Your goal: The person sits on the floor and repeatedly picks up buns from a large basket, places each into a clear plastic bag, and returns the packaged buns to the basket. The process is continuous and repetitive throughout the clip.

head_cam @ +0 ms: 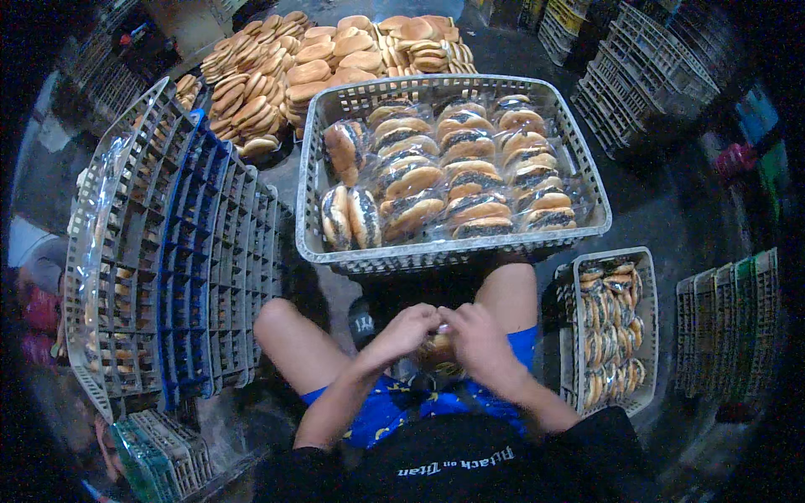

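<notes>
My left hand (415, 326) and my right hand (471, 330) meet over my lap, their fingertips pinched together at the top of a clear plastic bag. A bun (440, 346) hangs inside that bag, partly hidden by my right hand. Just beyond my knees stands a grey plastic crate (453, 246) holding rows of bagged buns (412, 179) with a dark, shredded-looking filling. At its left end, two bagged buns (349, 217) stand on edge, with another bagged bun (344, 151) behind them.
Piles of unbagged buns (251, 100) lie behind the crate. Stacked grey and blue crates (182, 264) rise at my left. A smaller-looking crate (654, 327) of filled buns stands at my right, with more crate stacks (635, 82) beyond. Part of another person (44, 283) shows at far left.
</notes>
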A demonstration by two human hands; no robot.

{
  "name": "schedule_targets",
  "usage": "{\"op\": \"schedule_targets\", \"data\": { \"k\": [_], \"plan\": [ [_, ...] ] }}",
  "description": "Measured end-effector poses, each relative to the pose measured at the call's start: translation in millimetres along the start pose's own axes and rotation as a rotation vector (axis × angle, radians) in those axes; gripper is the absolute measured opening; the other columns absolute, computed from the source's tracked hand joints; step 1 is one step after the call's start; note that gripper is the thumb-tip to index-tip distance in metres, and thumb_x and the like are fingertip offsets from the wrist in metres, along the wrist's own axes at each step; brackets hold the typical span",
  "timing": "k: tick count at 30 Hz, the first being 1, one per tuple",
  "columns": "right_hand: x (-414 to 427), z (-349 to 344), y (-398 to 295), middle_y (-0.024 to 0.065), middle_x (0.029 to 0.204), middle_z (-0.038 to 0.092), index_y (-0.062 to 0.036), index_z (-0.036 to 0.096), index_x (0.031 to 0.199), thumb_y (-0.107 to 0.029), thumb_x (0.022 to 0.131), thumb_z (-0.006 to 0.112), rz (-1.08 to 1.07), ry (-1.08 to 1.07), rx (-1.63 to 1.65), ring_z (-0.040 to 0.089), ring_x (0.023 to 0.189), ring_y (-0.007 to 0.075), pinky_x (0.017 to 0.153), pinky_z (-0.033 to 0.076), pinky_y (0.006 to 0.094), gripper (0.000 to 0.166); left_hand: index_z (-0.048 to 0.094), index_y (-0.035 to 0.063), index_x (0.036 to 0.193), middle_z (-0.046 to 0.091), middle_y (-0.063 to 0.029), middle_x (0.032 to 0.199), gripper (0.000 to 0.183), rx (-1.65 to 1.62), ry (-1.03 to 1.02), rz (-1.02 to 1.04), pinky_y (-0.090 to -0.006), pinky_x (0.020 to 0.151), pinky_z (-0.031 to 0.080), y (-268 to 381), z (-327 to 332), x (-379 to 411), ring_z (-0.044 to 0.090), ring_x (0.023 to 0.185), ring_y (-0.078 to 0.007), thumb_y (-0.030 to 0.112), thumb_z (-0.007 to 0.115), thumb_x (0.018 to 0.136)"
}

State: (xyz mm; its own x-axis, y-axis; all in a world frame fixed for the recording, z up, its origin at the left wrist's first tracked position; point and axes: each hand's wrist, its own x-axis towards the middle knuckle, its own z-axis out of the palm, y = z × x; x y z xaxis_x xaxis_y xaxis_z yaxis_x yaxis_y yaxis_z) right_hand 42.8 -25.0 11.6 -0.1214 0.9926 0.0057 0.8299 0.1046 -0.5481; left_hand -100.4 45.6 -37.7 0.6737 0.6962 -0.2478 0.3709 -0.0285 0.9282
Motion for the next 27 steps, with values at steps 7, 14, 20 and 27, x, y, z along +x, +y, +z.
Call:
{"op": "schedule_targets", "data": {
  "k": [7,14,20,27],
  "plan": [
    [-13,1,28,0.0208,0.088,0.056,0.0062,0.044,0.107,-0.017,0.079,0.055,0.350,-0.063,0.525,0.059,0.074,0.0303,0.066,0.046,0.0355,0.038,0.055,-0.0004,0.097,0.057,-0.0115,0.091,0.026,-0.088,0.086,0.096,-0.0294,0.076,0.043,8,20,0,0.055,0.084,-0.0201,0.022,0.051,0.084],
    [-37,15,124,0.0145,0.085,0.056,0.0066,0.039,0.113,-0.047,0.081,0.049,0.703,0.717,0.588,0.054,0.075,0.0276,0.070,0.042,0.0366,0.063,0.056,-0.0017,0.089,0.057,-0.0117,0.083,0.022,-0.277,0.593,0.290,-0.0295,0.071,0.043,42,78,34,0.056,0.078,-0.0205,0.019,0.052,0.082],
    [-134,197,319,0.0219,0.097,0.057,0.0014,0.041,0.115,-0.044,0.083,0.044,1.109,0.023,-0.040,0.054,0.091,0.0347,0.078,0.041,0.0405,0.056,0.057,-0.0035,0.087,0.057,-0.0120,0.081,0.028,-0.312,0.672,0.173,-0.0277,0.071,0.042,35,67,39,0.055,0.077,-0.0194,0.020,0.042,0.087],
    [-140,177,300,0.0221,0.096,0.057,-0.0027,0.046,0.112,-0.038,0.083,0.043,1.007,-0.050,0.134,0.055,0.089,0.0370,0.075,0.043,0.0428,0.046,0.057,-0.0044,0.083,0.057,-0.0111,0.080,0.025,-0.232,0.760,0.263,-0.0280,0.071,0.042,35,59,32,0.054,0.076,-0.0191,0.015,0.042,0.086]
  ]
}}
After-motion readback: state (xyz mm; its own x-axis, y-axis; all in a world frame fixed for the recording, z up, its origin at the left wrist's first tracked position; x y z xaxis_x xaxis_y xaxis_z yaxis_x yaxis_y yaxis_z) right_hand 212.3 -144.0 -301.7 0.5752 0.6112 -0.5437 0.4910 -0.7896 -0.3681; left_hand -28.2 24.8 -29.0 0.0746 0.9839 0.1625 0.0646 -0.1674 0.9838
